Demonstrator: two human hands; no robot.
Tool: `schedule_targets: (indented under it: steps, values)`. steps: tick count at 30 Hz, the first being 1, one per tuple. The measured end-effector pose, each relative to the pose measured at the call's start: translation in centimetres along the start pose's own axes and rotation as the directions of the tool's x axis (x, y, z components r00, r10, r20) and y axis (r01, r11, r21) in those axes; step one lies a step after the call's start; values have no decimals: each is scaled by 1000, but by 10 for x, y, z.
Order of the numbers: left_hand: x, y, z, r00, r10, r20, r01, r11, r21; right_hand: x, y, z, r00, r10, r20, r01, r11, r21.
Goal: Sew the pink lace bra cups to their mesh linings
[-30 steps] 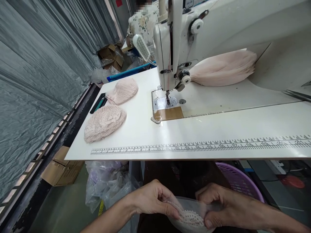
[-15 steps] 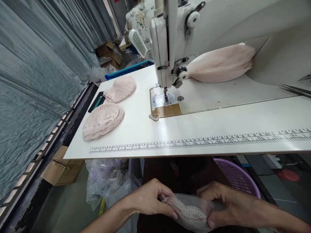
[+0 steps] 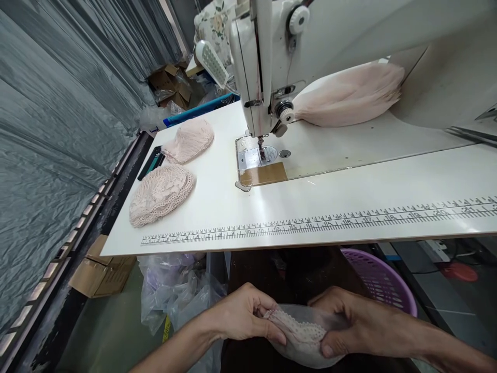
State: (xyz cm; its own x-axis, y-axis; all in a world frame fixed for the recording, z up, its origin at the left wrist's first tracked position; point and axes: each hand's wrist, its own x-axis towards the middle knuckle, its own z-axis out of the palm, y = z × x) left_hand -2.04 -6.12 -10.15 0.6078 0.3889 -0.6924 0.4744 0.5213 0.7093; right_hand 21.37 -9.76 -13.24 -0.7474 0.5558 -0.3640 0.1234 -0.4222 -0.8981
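Note:
Over my lap, below the table's front edge, a piece of sheer mesh with pale pink scalloped lace [image 3: 301, 327] is stretched between my two hands. My left hand [image 3: 248, 317] pinches its left end between thumb and fingers. The right end is in my right hand [image 3: 351, 324], thumb on top and fingers behind, partly hidden. On the left of the white table [image 3: 217, 207] lie a stack of pink lace pieces [image 3: 161, 194] and, behind it, another pink stack [image 3: 190, 140]. A sewing machine [image 3: 252, 77] stands beyond my hands, its needle area [image 3: 262, 150] bearing no fabric.
Sheer pink fabric [image 3: 353, 96] is bunched under the machine arm. Tweezers [image 3: 471, 134] lie at the right. Below are a purple basket [image 3: 382, 280], plastic bags [image 3: 174, 290] and a cardboard box [image 3: 103, 267]. A person's floral garment [image 3: 213, 28] shows behind the machine.
My hands have come slightly closer together, with the lace piece still between them. The view has shifted a little; the stacks on the table look unchanged.

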Motion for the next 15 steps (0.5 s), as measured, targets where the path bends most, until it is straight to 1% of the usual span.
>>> schedule_targets:
  steps: [4, 9, 11, 15]
  values:
    - [-1, -3, -1, 1000, -22, -20, 21, 998, -65, 1, -5, 1, 1000, -3, 15, 2, 998, 64]
    - [-1, -5, -1, 999, -30, 17, 33, 983, -180, -1, -6, -1, 1000, 25, 2, -25, 995, 99]
    - [0, -3, 0, 1000, -23, -1, 22, 983, -180, -2, -6, -1, 999, 38, -10, -37, 995, 96]
    - [-1, 1, 3, 997, 7, -73, -17, 990, -143, -4, -9, 2, 998, 63, -28, -60, 991, 121]
